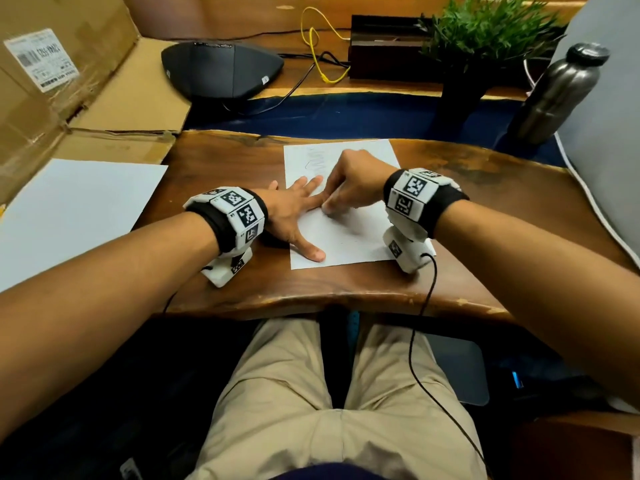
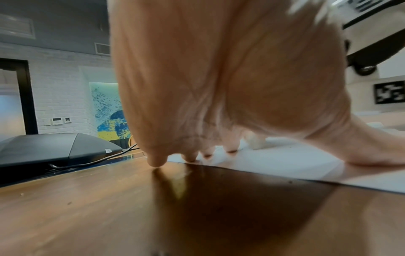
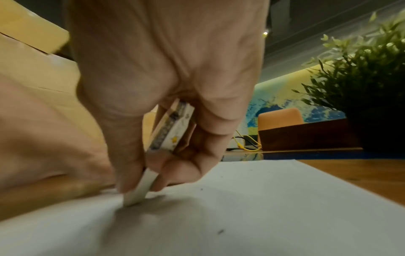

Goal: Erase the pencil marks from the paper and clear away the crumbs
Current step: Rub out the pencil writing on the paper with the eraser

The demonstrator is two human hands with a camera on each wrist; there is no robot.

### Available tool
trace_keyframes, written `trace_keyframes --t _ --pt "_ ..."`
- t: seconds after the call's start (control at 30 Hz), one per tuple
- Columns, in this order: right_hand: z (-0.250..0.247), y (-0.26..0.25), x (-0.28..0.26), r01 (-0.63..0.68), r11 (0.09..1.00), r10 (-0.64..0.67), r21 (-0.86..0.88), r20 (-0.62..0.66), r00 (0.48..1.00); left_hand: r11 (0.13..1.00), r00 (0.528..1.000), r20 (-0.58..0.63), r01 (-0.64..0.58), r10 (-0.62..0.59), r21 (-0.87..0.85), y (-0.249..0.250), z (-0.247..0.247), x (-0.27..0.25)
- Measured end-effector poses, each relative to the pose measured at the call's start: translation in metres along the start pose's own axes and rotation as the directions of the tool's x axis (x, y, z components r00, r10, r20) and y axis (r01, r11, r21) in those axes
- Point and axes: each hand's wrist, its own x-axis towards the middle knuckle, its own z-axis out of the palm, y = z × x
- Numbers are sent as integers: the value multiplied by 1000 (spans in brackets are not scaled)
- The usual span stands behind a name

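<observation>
Between thumb and fingers, the right hand [image 3: 166,97] pinches an eraser [image 3: 140,192] against the paper [image 1: 346,237]; the left hand [image 1: 294,209] lies spread, pinning it. Squiggles [image 1: 317,161] remain, crumbs [image 3: 220,231] uncleared: roughly midway, I'd judge.

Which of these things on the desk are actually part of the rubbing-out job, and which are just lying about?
Part of the job: paper, pencil marks, eraser, right hand, left hand.

Lying about: cardboard box, metal bottle, potted plant, black device, spare sheet.
</observation>
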Motion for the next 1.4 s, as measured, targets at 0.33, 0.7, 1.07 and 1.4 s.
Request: trace_keyframes --t 0.33,0.7,1.07,1.4 --pt "-8 0 5 -43 999 42 16 37 998 1000 1000 -2 -11 11 -4 0 0 1" --pt "-9 3 -4 -13 999 7 29 213 977 1000 1000 -3 0 0 -13 1 -1 1" --pt "-4 6 -28 26 999 -33 25 384 923 1000 1000 11 14 -14 -14 2 -1 0" --pt "-5 7 -18 -27 998 9 49 335 942 1000 1000 5 5 -5 -10 1 -1 0"
